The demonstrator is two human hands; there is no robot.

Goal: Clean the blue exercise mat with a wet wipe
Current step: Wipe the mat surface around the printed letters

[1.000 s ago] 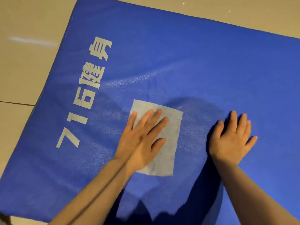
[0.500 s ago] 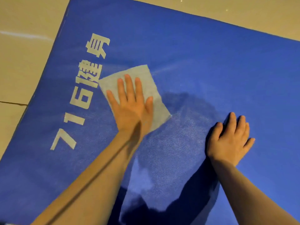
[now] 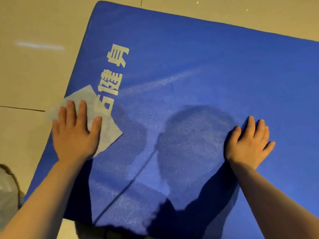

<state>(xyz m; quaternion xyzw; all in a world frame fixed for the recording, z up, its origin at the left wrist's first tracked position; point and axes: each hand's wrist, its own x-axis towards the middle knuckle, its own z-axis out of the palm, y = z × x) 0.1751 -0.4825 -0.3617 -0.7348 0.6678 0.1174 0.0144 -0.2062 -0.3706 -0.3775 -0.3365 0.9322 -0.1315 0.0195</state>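
The blue exercise mat (image 3: 189, 75) lies flat on the floor. It is big and bright blue, with pale letters printed near its left edge. Part of its top looks shiny and damp. The wet wipe (image 3: 101, 121) is a thin, pale sheet, spread out flat. It lies at the left edge of the mat, over some of the letters. One corner of it hangs past the edge, over the floor.

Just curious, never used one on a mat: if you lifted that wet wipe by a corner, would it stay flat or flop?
Probably flop: the wipe looks thin, and the mat's lettering shows through it. Probably very light. It may cling, since the left hand presses it flat against the mat.
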